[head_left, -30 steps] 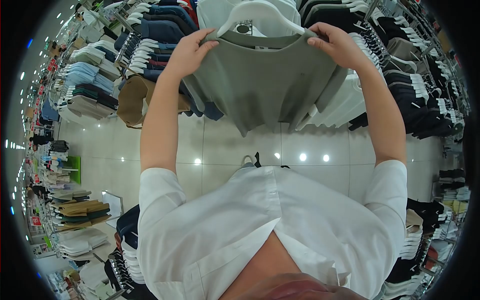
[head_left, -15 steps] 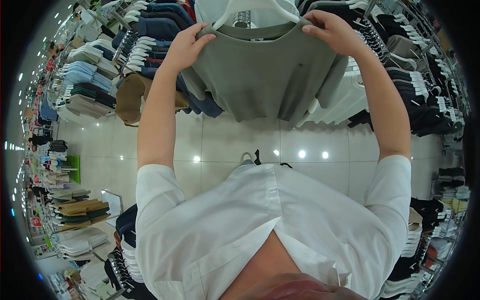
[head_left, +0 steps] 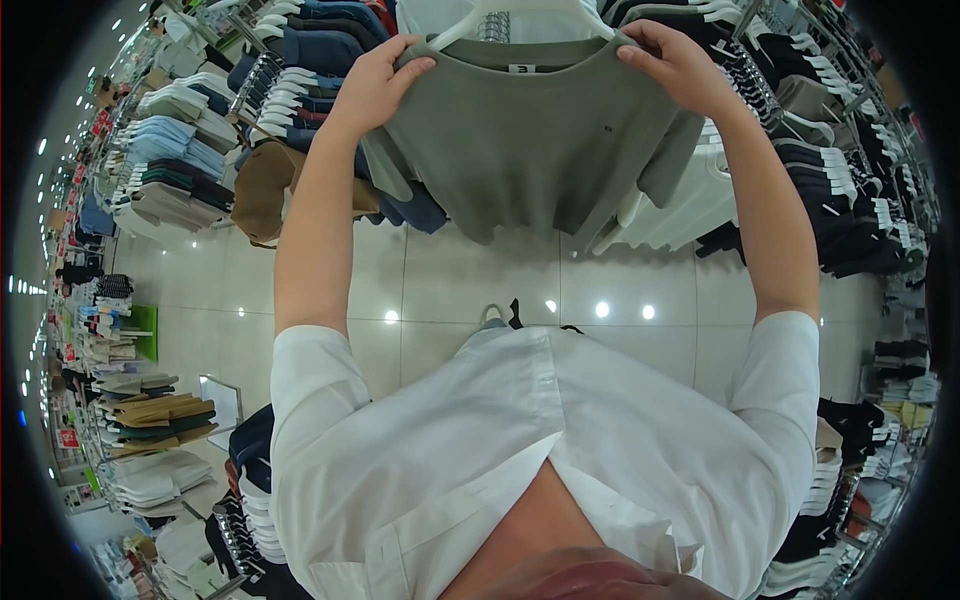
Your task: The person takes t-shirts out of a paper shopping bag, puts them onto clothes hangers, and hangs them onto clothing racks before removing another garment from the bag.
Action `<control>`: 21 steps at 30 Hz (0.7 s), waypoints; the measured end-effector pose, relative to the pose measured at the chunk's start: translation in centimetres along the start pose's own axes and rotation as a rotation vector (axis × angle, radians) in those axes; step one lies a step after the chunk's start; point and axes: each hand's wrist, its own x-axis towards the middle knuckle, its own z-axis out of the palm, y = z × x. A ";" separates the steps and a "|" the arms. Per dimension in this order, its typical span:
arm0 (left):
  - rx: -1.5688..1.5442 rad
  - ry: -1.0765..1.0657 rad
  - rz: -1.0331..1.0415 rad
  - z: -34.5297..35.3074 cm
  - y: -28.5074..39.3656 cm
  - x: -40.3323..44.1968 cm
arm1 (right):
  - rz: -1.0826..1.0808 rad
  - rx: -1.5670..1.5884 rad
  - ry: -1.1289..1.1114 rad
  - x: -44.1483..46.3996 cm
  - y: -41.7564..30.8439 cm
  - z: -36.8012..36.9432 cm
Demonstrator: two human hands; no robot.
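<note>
A grey-green long-sleeved shirt (head_left: 530,140) hangs in front of me on a white hanger (head_left: 520,18), whose top lies beyond the frame. My left hand (head_left: 378,85) pinches the shirt's shoulder on the left, thumb on the front of the fabric. On the other side my right hand (head_left: 678,68) grips the opposite shoulder the same way. Between them the neckline faces up, with a small label (head_left: 521,69) at the inside back. A tiny dark mark sits on the chest. Both sleeves dangle.
Racks of clothes stand close on both sides: dark blue garments (head_left: 325,55) at left, dark garments (head_left: 850,225) at right. Pale shirts (head_left: 685,200) hang just behind the grey-green one. A brown bag (head_left: 265,190) hangs near my left forearm. Tiled floor (head_left: 480,265) lies below.
The shirt's neckline has tipped toward me and opened wider, so the inner label shows more clearly. My hands have shifted slightly, still on both shoulders.
</note>
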 end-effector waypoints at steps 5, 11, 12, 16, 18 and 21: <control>0.024 0.056 0.034 0.2 -0.5 -0.2 | -0.007 -0.072 0.039 -0.2 -0.4 0.5; -0.022 0.120 0.068 -1.0 -0.5 -0.7 | -0.055 -0.002 0.043 -0.6 0.1 0.1; -0.061 0.132 0.088 -1.3 -0.4 -0.7 | -0.040 -0.022 0.030 -0.6 0.2 -0.1; -0.010 0.164 0.120 -2.3 -0.3 -0.7 | -0.019 -0.010 0.006 -0.5 -0.6 0.0; -0.024 0.161 0.134 -2.7 -0.6 -0.7 | -0.018 -0.004 -0.020 -0.4 0.1 0.2; -0.081 0.137 0.101 -3.2 -0.3 -1.2 | -0.022 0.075 -0.055 -0.4 -0.3 0.8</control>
